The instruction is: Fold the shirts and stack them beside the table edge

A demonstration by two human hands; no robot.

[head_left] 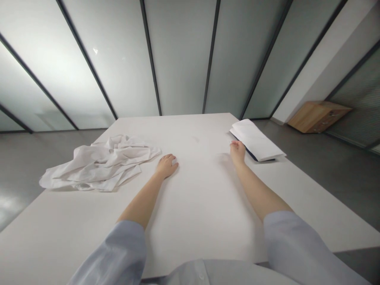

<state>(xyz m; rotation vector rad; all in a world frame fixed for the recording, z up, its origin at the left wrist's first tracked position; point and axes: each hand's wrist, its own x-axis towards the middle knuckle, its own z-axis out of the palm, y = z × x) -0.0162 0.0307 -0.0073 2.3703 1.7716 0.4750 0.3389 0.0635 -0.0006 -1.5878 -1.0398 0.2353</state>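
Both my arms reach out over a white table [202,198]. My left hand [166,164] rests on the tabletop with its fingers curled under, nothing visible in it, just right of a crumpled white garment [101,162]. My right hand [238,152] lies with its fingers curled, beside the near edge of a folded white garment [255,139] that sits on something dark at the table's right edge. Whether the right hand touches that stack I cannot tell.
Frosted glass panels with dark frames stand behind the table. A low wooden cabinet [319,115] sits on the grey floor at the right. The table's right edge runs close past the folded stack.
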